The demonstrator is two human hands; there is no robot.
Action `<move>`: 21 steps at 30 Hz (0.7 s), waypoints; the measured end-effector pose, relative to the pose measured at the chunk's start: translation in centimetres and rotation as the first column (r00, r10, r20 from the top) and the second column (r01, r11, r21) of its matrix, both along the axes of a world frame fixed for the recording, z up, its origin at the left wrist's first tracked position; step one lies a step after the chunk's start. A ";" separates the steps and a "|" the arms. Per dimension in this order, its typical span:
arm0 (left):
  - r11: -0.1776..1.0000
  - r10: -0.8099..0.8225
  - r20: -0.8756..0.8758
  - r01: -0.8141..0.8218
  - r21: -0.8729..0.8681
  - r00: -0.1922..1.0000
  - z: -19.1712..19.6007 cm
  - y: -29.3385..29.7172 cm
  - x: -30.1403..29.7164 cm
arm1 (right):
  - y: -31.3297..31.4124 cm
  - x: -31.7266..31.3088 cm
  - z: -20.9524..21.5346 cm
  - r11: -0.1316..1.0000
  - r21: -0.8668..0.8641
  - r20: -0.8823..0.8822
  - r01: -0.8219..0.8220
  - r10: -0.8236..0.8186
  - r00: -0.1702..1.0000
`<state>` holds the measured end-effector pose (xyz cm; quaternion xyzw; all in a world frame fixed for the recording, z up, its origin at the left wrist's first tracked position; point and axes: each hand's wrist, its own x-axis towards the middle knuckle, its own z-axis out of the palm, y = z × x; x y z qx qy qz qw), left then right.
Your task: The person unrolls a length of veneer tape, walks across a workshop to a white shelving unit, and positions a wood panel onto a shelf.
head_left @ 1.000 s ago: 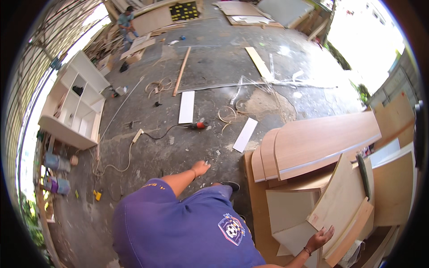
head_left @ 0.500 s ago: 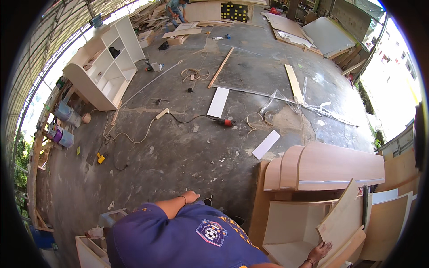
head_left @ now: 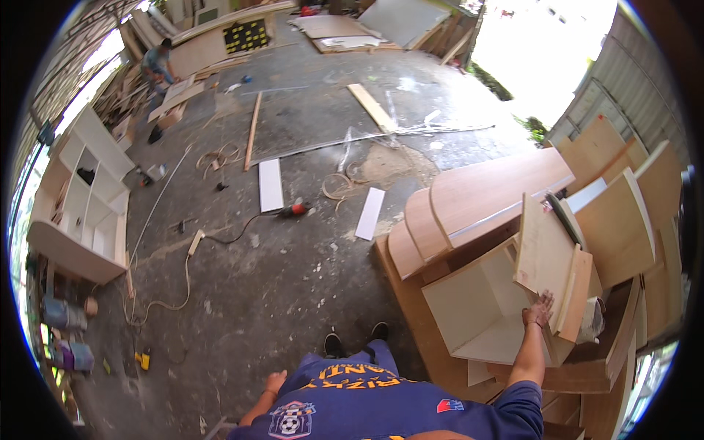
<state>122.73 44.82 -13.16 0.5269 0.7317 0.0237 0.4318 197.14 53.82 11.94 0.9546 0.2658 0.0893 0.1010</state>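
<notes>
the right hand (head_left: pixel 539 312) is laid on the lower end of a pale board (head_left: pixel 545 249), with the palm turned down and the fingers opened out; the board is touched rather than grasped. the pale board is tilted and is set at the right, partly over an open box-shaped cabinet (head_left: pixel 477 308), whose light inner walls are exposed. a narrow wooden strip (head_left: pixel 576 293) is placed along the board's right side, just beside the right hand. beyond it, a clear plastic bag (head_left: pixel 591 320) is seen among further panels.

the left hand (head_left: pixel 275 383) is held low beside the body, above the floor (head_left: pixel 242 308), well apart from the board. its fingers are seen partly bent, but how far it is closed and whether anything is held cannot be told.

behind the box-shaped cabinet, round-ended wood-toned panels (head_left: pixel 506 187) are stacked. on the floor ahead, two white panels are laid apart, one long (head_left: pixel 270 185) and one shorter (head_left: pixel 370 213), and a red and black power tool (head_left: pixel 297 210) is placed near them. its dark cord is led toward a pale socket block (head_left: pixel 196 243). at the left, a white shelf unit (head_left: pixel 88 198) is stood, and a yellow tool (head_left: pixel 143 359) is left nearer. in the far left, another person (head_left: pixel 157 64) is seen bent over boards.
</notes>
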 end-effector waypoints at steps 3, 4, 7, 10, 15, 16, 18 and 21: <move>0.926 0.344 0.017 -0.336 -0.172 0.939 0.4 -2.6 -1.6 | -0.4 -0.7 0.0 1.000 0.020 0.021 0.019 -0.019 1.000; 0.977 0.172 -0.052 -0.177 -0.118 0.984 -2.2 -3.1 -3.5 | -0.1 -0.8 0.0 1.000 0.030 0.026 0.004 -0.005 1.000; 0.949 0.266 0.050 -0.252 -0.192 0.963 0.8 -2.4 -2.6 | -0.8 -0.2 -1.6 0.997 0.063 0.084 0.044 -0.049 0.995; 0.929 0.313 0.002 -0.305 -0.210 0.950 3.1 0.3 -1.4 | -3.9 4.4 -5.8 0.986 0.167 0.303 0.009 -0.060 0.951; 0.837 0.543 0.110 -0.525 -0.153 0.833 5.1 1.3 0.9 | -4.7 10.9 -12.9 0.977 0.062 0.718 -0.205 0.099 0.689; 0.839 0.539 0.118 -0.520 -0.161 0.834 3.9 0.8 0.8 | -4.6 11.5 -13.3 0.990 0.042 0.675 -0.131 0.069 0.735; 0.850 0.520 0.139 -0.496 -0.177 0.843 2.0 0.3 1.0 | -4.6 12.0 -14.0 0.979 -0.192 0.776 0.072 0.106 0.621; 0.875 0.461 0.103 -0.432 -0.220 0.881 3.1 0.5 1.3 | -4.7 12.5 -14.2 0.951 -0.261 0.826 0.163 0.133 0.548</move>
